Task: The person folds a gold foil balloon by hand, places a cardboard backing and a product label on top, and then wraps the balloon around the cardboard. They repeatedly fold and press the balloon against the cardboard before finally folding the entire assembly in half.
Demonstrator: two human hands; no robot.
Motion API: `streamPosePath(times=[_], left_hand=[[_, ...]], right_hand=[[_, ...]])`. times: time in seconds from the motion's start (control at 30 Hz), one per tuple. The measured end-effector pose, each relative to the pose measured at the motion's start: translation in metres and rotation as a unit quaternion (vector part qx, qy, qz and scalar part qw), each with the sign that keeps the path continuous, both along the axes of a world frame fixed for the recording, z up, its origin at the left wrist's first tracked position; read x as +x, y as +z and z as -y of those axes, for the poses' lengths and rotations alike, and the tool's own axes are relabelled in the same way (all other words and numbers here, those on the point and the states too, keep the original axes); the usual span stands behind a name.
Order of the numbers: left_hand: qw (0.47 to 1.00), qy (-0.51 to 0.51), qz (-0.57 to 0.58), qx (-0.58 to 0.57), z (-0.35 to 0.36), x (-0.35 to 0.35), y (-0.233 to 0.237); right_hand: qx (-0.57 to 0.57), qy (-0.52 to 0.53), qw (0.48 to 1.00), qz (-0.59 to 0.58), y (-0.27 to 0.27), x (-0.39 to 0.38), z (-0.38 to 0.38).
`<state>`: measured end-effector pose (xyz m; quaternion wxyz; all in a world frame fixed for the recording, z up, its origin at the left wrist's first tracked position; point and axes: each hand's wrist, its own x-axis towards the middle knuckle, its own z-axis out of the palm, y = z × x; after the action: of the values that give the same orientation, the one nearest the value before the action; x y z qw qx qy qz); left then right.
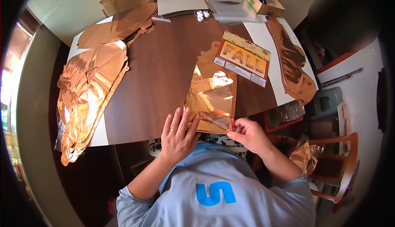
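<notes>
A flat copper-coloured foil balloon (pixel 212 93) lies on the brown table in front of me, partly folded at its near end. My left hand (pixel 180 134) rests on its near left edge, fingers spread. At the near right corner, my right hand (pixel 246 134) pinches the foil between thumb and fingers. Beyond it, a printed card reading FALL (pixel 242 58) overlaps the foil's far right part.
Large copper foil pieces lie at the left (pixel 92 83), far left (pixel 117 27) and right (pixel 292 62) of the table (pixel 164 62). White boards (pixel 181 2), small white spools (pixel 201 15) and an open box (pixel 265 4) stand or lie at the back. A wooden chair (pixel 349 157) is at right.
</notes>
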<state>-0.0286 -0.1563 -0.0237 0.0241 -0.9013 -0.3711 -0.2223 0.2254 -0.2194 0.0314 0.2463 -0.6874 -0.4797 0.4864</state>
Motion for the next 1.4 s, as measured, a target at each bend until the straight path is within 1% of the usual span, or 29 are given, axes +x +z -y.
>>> streamPosePath(times=[0.1, 0.23, 0.3, 0.4, 0.43, 0.47, 0.57, 0.6, 0.7, 0.87, 0.93, 1.03, 1.17, 1.27, 1.37, 1.4], left_hand=[[1.0, 0.001, 0.002, -0.007, 0.0, 0.001, 0.001], [0.999, -0.019, 0.038, -0.027, -0.001, -0.001, 0.007], [0.988, -0.043, 0.112, -0.094, -0.002, -0.004, 0.016], [0.957, -0.051, 0.222, -0.182, -0.005, -0.014, 0.026], [0.942, -0.05, 0.258, -0.209, -0.007, -0.018, 0.028], [0.938, -0.037, 0.257, -0.231, -0.009, -0.022, 0.031], [0.968, -0.021, 0.15, -0.199, -0.02, -0.024, 0.039], [0.967, -0.042, 0.164, -0.189, -0.022, -0.023, 0.035], [0.967, -0.075, 0.152, -0.191, -0.025, -0.017, 0.036], [0.964, -0.088, 0.147, -0.205, -0.024, -0.015, 0.037], [0.961, -0.094, 0.152, -0.21, -0.021, -0.017, 0.034], [0.952, -0.091, 0.167, -0.24, -0.016, -0.018, 0.035], [0.955, -0.071, 0.169, -0.232, -0.011, -0.017, 0.03], [0.959, -0.039, 0.178, -0.219, -0.009, -0.02, 0.029], [0.965, 0.003, 0.184, -0.188, -0.008, -0.025, 0.028], [0.967, 0.014, 0.185, -0.173, -0.008, -0.026, 0.027]], right_hand=[[0.024, -0.058, 0.993, -0.102, -0.015, -0.007, 0.009], [0.046, -0.095, 0.979, -0.174, -0.031, -0.009, 0.014], [0.053, -0.108, 0.975, -0.189, -0.03, -0.009, 0.012], [0.047, -0.113, 0.952, -0.282, -0.033, 0.003, 0.007], [0.048, -0.105, 0.955, -0.275, -0.032, 0.006, 0.006], [0.048, -0.097, 0.958, -0.267, -0.031, 0.008, 0.005], [0.051, -0.091, 0.955, -0.278, -0.032, 0.012, 0.004], [0.049, -0.092, 0.956, -0.274, -0.033, 0.013, 0.005], [0.045, -0.089, 0.96, -0.261, -0.034, 0.015, 0.006], [0.026, -0.097, 0.963, -0.252, -0.031, 0.021, 0.006], [0.016, -0.115, 0.962, -0.246, -0.028, 0.023, 0.005], [0.014, -0.125, 0.962, -0.241, -0.028, 0.023, 0.005], [0.012, -0.14, 0.961, -0.24, -0.029, 0.021, 0.003], [0.009, -0.138, 0.959, -0.246, -0.012, 0.012, -0.001], [0.03, -0.103, 0.971, -0.214, -0.009, 0.007, -0.01], [0.021, -0.093, 0.975, -0.203, -0.005, 0.005, -0.013]])
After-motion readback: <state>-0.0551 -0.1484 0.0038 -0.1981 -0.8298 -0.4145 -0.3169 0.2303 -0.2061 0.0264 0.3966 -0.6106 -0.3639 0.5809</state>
